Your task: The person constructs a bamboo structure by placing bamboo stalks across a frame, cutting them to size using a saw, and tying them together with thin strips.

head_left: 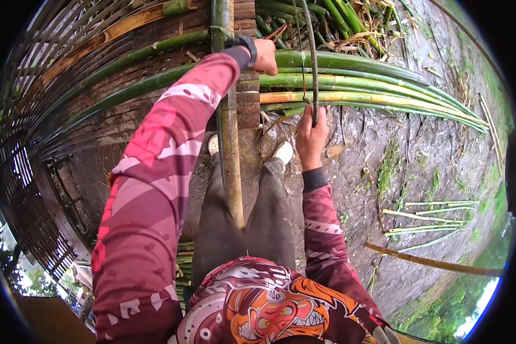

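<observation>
My left hand (265, 56), with a dark band at its wrist, is closed at the thick green bamboo pole (350, 61); its fingertips are partly hidden. Lower and to the right, my right hand (312, 137) grips the near end of a bow saw (313, 57), a long dark curved rod with a thin strip beside it. The saw lies across the green pole and several thinner bamboo poles (378, 86), to the right of my left hand. Whether the strip has cut into the bamboo, I cannot tell.
An upright-running bamboo pole (230, 155) passes between my legs, beside a slatted wooden surface (247, 103). Cut bamboo and dry leaves (350, 26) lie at the back. Thin bamboo pieces (424, 215) rest on the muddy ground (355, 189) at right. Woven slats (46, 109) stand at left.
</observation>
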A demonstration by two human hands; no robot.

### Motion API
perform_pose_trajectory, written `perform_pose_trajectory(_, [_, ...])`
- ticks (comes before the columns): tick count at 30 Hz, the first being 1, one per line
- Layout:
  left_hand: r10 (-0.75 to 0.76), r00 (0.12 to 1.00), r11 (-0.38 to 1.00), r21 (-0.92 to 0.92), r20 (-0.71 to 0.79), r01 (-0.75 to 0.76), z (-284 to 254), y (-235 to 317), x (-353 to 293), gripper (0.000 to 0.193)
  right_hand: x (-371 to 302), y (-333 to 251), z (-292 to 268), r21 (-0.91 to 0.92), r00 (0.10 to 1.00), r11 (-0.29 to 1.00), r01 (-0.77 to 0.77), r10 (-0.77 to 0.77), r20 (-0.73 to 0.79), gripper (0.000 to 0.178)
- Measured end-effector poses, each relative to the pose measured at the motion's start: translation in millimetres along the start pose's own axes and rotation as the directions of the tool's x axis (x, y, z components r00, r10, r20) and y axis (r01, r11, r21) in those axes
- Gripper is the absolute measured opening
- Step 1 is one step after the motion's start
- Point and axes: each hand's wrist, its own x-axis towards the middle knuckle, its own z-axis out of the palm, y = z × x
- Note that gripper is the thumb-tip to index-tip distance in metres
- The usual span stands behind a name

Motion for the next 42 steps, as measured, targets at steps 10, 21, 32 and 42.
perform_pose_trajectory(10, [0.346,0.350,0.923,0.382,-0.871,0.039,71,-2,-20,0.009,79,-173,-90,-0.242,0.952,0.962,-0.126,0.186,0.244,0.040])
perform_pose_trajectory(21, [0.103,0.615,0.985,0.166,-0.782,0.047,58,16,-30,0.061,-20,-62,-80,0.133,0.983,0.974,-0.183,0.182,0.025,0.035])
perform_pose_trajectory(32, [-0.137,0.944,0.962,-0.268,-0.300,0.054,8,15,-4,0.090,-39,-85,-81,-0.186,0.998,0.982,0.018,-0.007,0.062,0.024])
perform_pose_trajectory(42, [-0.117,0.671,0.988,-0.016,-0.732,0.156,44,48,-35,0.089,-70,-98,-105,-0.202,0.986,0.979,-0.025,0.057,0.154,0.019])
